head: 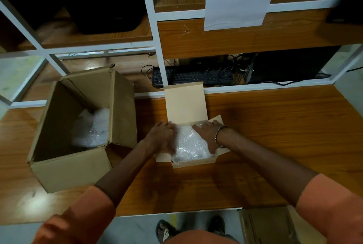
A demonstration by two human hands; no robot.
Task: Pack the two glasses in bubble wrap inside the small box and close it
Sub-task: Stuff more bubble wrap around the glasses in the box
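Right now you are at the tucking-in step: the small box (193,160) sits on the wooden desk (275,125) as your landmark, and everything else reads from it. Well to the left of the small box stands a large open carton (68,169), apart from it, with spare bubble wrap (91,127) lying at its bottom. At the small box's left edge, your left hand (162,137) lies palm down, fingers spread and flat, gripping nothing; it covers the left side flap (163,157) and presses the near edge of the wrapped bundle (191,145). That bundle of bubble wrap fills the small box's cavity and bulges a little above its walls; the two glasses are presumably inside it, though the wrap hides them and you cannot confirm the count. At the small box's right edge, your right hand (208,135), a bangle (220,135) at the wrist, also lies open and flat, pushing the wrap down while resting over the right side flap (221,120). Behind the small box, its lid (185,104) stands upright and open. Packing looks nearly done; closing is not yet begun. Your next move calls for pressing the wrap below the rim, folding both side flaps inward over it, then bringing the lid forward and tucking its front lip in without trapping any wrap.
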